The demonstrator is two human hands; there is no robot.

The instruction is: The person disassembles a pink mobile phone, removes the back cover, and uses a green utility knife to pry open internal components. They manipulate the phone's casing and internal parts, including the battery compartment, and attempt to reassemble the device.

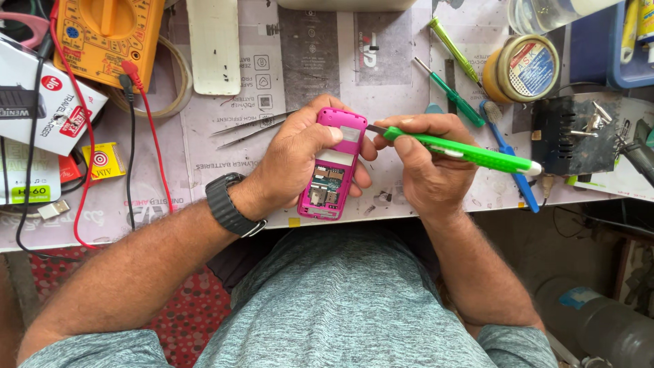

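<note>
Cluttered paper-covered workbench (pixel 225 129) is lying under both hands. Left hand (pixel 296 163) is wrapping around an opened pink plastic phone (pixel 332 167), long axis running away from the body. Right hand (pixel 426 160) is pinching a green-handled screwdriver (pixel 463 151), tip pointing left, meeting the phone's upper right edge.

Left edge of pink phone (pixel 332 170) covered by left hand (pixel 293 160). Screwdriver (pixel 463 151) tip contact point too small to resolve; mid-shaft hidden in right hand (pixel 426 160). Yellow multimeter (pixel 109 37) cut off at top edge. Tweezers (pixel 248 129) partly behind left hand.
</note>
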